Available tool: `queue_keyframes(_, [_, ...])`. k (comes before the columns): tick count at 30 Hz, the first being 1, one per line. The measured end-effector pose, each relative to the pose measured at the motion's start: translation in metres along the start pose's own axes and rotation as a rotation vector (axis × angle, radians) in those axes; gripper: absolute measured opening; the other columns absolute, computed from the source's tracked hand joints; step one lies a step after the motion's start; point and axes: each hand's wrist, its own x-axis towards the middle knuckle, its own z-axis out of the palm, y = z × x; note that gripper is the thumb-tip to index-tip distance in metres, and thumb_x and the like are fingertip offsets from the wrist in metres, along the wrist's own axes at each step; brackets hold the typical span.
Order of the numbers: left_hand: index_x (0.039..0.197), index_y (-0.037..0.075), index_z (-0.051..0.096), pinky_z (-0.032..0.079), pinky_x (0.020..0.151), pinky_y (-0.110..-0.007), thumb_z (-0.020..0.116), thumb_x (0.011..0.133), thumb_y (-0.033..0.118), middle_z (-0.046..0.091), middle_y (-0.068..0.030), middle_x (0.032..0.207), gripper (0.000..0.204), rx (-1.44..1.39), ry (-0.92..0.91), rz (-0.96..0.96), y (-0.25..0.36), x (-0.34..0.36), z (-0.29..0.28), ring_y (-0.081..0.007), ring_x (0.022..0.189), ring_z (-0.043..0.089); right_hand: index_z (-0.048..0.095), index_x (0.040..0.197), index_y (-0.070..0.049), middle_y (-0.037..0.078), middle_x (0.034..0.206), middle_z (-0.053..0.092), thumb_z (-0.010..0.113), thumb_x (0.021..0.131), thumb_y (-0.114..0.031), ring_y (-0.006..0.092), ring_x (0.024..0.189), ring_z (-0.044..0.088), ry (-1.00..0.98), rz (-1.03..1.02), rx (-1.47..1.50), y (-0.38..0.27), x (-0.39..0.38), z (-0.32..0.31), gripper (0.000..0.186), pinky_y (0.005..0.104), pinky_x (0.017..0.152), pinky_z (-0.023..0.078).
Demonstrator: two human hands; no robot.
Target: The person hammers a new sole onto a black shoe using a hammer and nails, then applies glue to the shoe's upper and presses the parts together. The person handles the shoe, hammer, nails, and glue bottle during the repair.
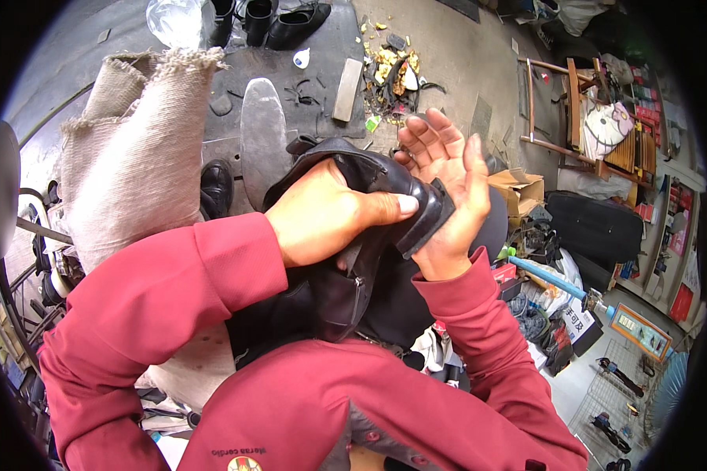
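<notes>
A black leather boot (374, 169) lies tilted over my lap, its shaft with a zipper hanging down toward me. My left hand (326, 208) is closed around it, the thumb pressed along the leather close to the heel (430, 224). On the other side, my right hand (449, 177) is open, palm up and fingers spread, with the heel against or just above its palm. Whether the palm actually touches the heel I cannot tell. Beyond the boot stands a grey, sole-shaped metal plate (264, 129).
Several black shoes (294, 25) stand on a dark mat at the far side. A grey block (347, 90) and a heap of scraps (397, 74) lie beyond my hands. Coarse beige cloth (137, 149) covers the left. Right are a cardboard box (518, 192) and a wooden chair (585, 118).
</notes>
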Motion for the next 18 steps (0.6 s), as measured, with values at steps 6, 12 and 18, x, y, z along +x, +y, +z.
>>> queue_keyframes(6, [0.106, -0.001, 0.076, 0.053, 0.087, -0.032, 0.07, 0.092, 0.016, 0.078, -0.0087, 0.098, 0.024, 0.047, 0.011, -0.019, -0.002, 0.003, -0.003, -0.0126, 0.089, 0.068, 0.058, 0.136, -0.003, 0.008, 0.122, 0.067, 0.044, 0.108, -0.055, 0.0194, 0.113, 0.062, 0.049, 0.109, 0.047, 0.0, 0.001, 0.004, 0.061, 0.0342, 0.099, 0.047])
queue_keyframes(12, [0.105, 0.0, 0.076, 0.053, 0.082, -0.032, 0.069, 0.096, 0.02, 0.077, -0.0081, 0.094, 0.024, 0.044, 0.053, -0.047, 0.001, 0.002, 0.003, -0.0127, 0.085, 0.067, 0.058, 0.134, 0.003, 0.016, 0.125, 0.064, 0.043, 0.105, -0.06, 0.0289, 0.118, 0.061, 0.051, 0.178, 0.066, -0.005, 0.003, 0.006, 0.071, 0.0428, 0.109, 0.047])
queue_keyframes(18, [0.103, -0.001, 0.073, 0.053, 0.079, -0.034, 0.068, 0.098, 0.021, 0.075, -0.0072, 0.089, 0.024, 0.0, 0.162, -0.055, -0.002, -0.002, 0.013, -0.0129, 0.081, 0.064, 0.062, 0.128, 0.002, 0.013, 0.12, 0.066, 0.043, 0.105, -0.058, 0.0266, 0.113, 0.062, 0.051, 0.2, 0.108, -0.002, 0.006, 0.004, 0.067, 0.0404, 0.103, 0.049])
